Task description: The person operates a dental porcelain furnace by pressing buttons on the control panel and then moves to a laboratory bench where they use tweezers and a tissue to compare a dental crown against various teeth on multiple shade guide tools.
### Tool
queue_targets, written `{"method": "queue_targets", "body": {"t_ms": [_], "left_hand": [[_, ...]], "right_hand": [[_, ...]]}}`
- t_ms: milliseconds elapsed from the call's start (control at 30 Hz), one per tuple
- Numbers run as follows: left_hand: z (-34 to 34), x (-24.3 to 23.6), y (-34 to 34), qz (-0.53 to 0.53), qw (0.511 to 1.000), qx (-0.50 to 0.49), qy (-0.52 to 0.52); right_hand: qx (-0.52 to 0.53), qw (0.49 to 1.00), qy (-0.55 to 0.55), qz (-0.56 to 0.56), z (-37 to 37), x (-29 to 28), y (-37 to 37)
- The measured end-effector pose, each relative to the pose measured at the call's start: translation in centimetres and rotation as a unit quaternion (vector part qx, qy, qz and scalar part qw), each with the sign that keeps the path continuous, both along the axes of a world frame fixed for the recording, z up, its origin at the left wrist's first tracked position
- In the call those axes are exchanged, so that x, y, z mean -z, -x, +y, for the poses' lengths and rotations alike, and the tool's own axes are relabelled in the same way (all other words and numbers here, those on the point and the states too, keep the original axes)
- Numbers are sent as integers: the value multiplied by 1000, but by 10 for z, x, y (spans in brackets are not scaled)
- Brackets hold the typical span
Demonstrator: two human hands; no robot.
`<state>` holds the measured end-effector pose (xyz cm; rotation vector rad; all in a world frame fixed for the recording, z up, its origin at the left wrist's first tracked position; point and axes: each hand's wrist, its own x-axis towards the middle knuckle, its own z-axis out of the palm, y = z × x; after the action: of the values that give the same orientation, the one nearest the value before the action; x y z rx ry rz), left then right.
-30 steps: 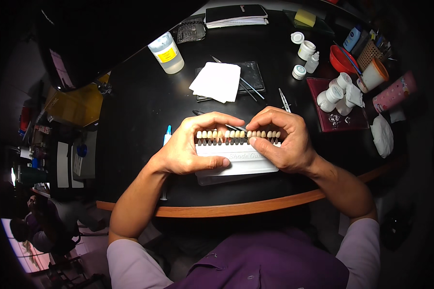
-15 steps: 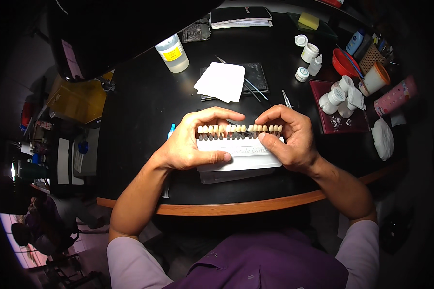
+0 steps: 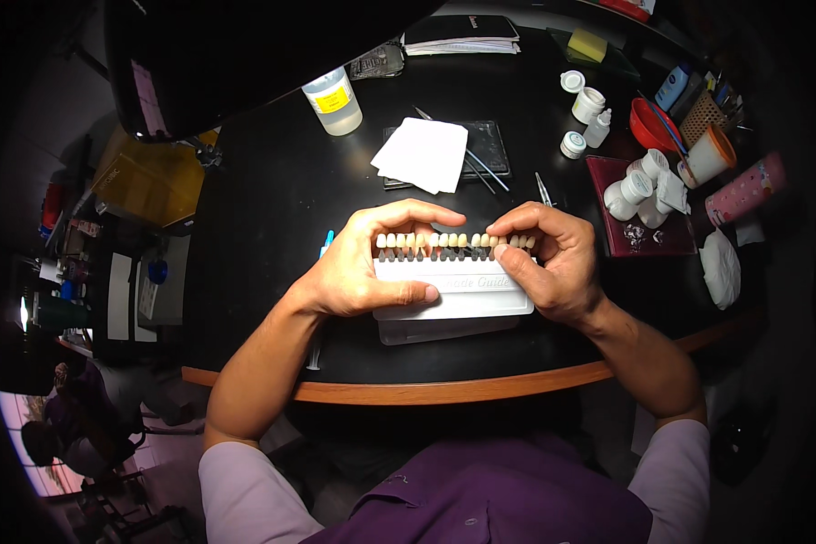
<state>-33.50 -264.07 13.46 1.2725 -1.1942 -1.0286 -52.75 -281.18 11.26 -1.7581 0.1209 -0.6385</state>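
In the head view, a white holder (image 3: pixel 453 301) is held up at the middle of the near side of the black bench (image 3: pixel 263 299), between both hands. Its long axis runs left to right, across the person's front, and a row of tooth-shaped tabs (image 3: pixel 440 240) on dark stems stands along its far edge. The left end is clamped by the left hand (image 3: pixel 352 270), its thumb laid flat on the front face and its index finger stretched above the row, apart from the tabs. The right hand (image 3: pixel 560 265) is set at the right part of the row and is the nearer to the tabs there: they lie directly at its thumb and index fingertip, which are brought close together. Whether a single tab is pinched between them cannot be told for certain.

The rightmost tabs are partly covered by the right thumb, and the fingers behind the holder are mostly hidden. Below the holder, only the near part of a clear tray (image 3: pixel 408 334) is seen. A blue-tipped syringe (image 3: pixel 327 239) is largely blocked by the left hand and wrist.
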Motion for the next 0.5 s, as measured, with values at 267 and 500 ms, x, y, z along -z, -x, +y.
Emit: {"method": "queue_targets", "body": {"t_ms": [267,500], "left_hand": [[3,2,-3,-9,1000,-10,14],[4,1,-4,-3,1000,-9,17]], "right_hand": [[-15,998,-56,1,5,-1,0],[-17,1000,-1,-20,1,-5,-1]]}}
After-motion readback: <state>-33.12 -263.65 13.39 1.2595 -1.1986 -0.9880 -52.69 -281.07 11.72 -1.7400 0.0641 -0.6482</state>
